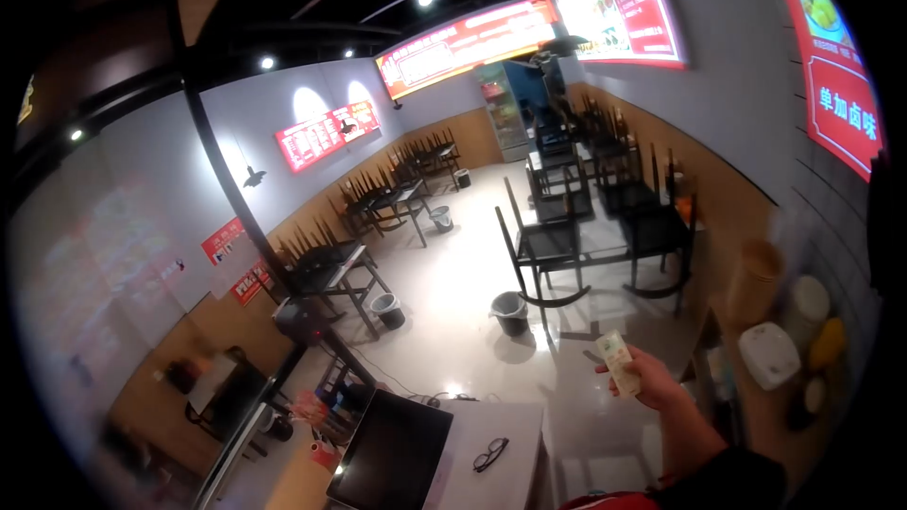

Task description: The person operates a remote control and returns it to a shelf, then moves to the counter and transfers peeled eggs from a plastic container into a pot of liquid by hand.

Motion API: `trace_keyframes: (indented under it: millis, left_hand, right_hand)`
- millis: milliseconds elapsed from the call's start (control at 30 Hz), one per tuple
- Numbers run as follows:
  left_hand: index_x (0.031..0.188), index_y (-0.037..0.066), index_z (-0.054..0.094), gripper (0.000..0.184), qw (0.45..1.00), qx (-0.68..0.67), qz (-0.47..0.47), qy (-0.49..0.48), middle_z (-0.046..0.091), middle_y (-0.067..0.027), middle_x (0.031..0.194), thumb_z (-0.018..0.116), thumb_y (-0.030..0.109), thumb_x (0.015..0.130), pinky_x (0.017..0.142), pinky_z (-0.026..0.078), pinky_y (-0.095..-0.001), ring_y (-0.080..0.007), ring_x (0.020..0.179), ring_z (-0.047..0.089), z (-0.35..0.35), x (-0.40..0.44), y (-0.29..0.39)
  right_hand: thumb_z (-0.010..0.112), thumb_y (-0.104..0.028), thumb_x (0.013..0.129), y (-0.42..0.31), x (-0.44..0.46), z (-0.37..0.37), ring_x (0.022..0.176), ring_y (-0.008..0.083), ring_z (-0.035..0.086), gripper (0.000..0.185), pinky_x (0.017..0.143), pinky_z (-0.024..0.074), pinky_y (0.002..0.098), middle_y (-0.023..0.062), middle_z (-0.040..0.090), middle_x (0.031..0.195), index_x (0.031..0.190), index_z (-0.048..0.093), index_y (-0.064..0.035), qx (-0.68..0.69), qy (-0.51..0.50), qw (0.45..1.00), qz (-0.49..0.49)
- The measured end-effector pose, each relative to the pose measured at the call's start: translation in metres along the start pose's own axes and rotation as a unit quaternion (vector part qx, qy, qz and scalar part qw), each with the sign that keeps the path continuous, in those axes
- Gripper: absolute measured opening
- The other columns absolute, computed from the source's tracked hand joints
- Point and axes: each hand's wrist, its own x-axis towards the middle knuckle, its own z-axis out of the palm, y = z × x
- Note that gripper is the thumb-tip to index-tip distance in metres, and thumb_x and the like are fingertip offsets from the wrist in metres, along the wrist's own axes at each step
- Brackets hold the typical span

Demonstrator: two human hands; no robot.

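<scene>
My right hand [654,383] reaches out at the lower right, its fingers closed on a small pale greenish-yellow paper slip [618,363] that looks like a banknote. The slip is held upright over the floor, to the right of a white counter [484,472]. A pair of dark-framed glasses [490,454] lies on the counter, left of my hand. Next to the glasses stands a black screen [392,453]. My left hand does not show in the frame.
Black chairs [550,241] sit upside down on tables along both sides of the room. Bins [510,313] stand on the floor. A shelf [756,406] at the right holds containers [769,356]. A glass-door fridge [505,116] is at the back.
</scene>
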Motion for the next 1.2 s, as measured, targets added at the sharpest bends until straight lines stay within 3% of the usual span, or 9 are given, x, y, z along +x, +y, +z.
trace_keyframes:
  millis: [133, 233, 400, 733, 1033, 1200]
  left_hand:
    - [0.092, 0.01, 0.069, 0.015, 1.0, -0.017, 0.001, 0.009, 0.067, -0.0109, 0.088, 0.068, 0.022, 0.083, 0.069, 0.054, -0.0436, -0.0305, 0.083, 0.065, 0.0, 0.009, 0.003]
    - [0.093, 0.01, 0.069, 0.016, 1.0, -0.021, -0.003, 0.013, 0.067, -0.0112, 0.088, 0.068, 0.022, 0.084, 0.07, 0.054, -0.0436, -0.0306, 0.084, 0.066, -0.001, 0.009, 0.006]
    - [0.095, 0.009, 0.068, 0.017, 1.0, -0.024, -0.005, 0.015, 0.067, -0.0118, 0.09, 0.068, 0.022, 0.084, 0.07, 0.054, -0.0436, -0.0308, 0.084, 0.066, -0.001, 0.012, 0.005]
    - [0.099, 0.008, 0.068, 0.02, 0.999, -0.045, -0.004, 0.019, 0.068, -0.0129, 0.092, 0.068, 0.023, 0.086, 0.071, 0.055, -0.0437, -0.0311, 0.086, 0.066, 0.007, 0.019, -0.002]
    - [0.103, 0.006, 0.068, 0.023, 0.998, -0.064, -0.014, 0.026, 0.068, -0.0139, 0.095, 0.068, 0.024, 0.087, 0.072, 0.055, -0.0437, -0.0314, 0.087, 0.067, 0.01, 0.015, -0.006]
    - [0.105, 0.006, 0.068, 0.025, 0.996, -0.08, -0.025, 0.035, 0.068, -0.0144, 0.096, 0.068, 0.024, 0.088, 0.072, 0.055, -0.0437, -0.0316, 0.088, 0.067, 0.011, 0.014, -0.01]
  right_hand:
    - [0.038, -0.006, 0.093, -0.011, 0.0, 0.024, 0.083, 0.0275, 0.065, 0.058, 0.073, 0.0576, 0.0411, 0.028, 0.062, 0.124, 0.15, 0.036, 0.0027, 0.003, -0.039, 0.999, -0.017]
    - [0.035, -0.006, 0.094, -0.021, -0.008, 0.039, 0.075, 0.0263, 0.063, 0.059, 0.068, 0.0557, 0.0384, 0.0285, 0.063, 0.12, 0.153, 0.032, 0.0019, -0.001, -0.031, 1.0, 0.0]
    - [0.035, -0.007, 0.096, -0.037, -0.021, 0.051, 0.074, 0.0281, 0.064, 0.052, 0.066, 0.0555, 0.0382, 0.0293, 0.065, 0.115, 0.147, 0.038, 0.0037, 0.018, -0.024, 0.999, -0.031]
    - [0.037, -0.009, 0.099, -0.037, -0.04, 0.053, 0.081, 0.0252, 0.066, 0.05, 0.07, 0.0575, 0.0376, 0.0247, 0.064, 0.123, 0.148, 0.039, 0.0019, 0.011, -0.08, 0.995, -0.066]
    - [0.039, -0.003, 0.091, -0.035, -0.054, 0.055, 0.085, 0.0266, 0.067, 0.058, 0.072, 0.0567, 0.0384, 0.0278, 0.062, 0.125, 0.149, 0.038, 0.0037, 0.009, -0.102, 0.991, -0.087]
    - [0.038, -0.002, 0.089, -0.032, -0.059, 0.052, 0.084, 0.0268, 0.066, 0.063, 0.072, 0.0553, 0.0393, 0.0266, 0.063, 0.125, 0.152, 0.036, 0.0016, -0.015, -0.113, 0.993, -0.038]
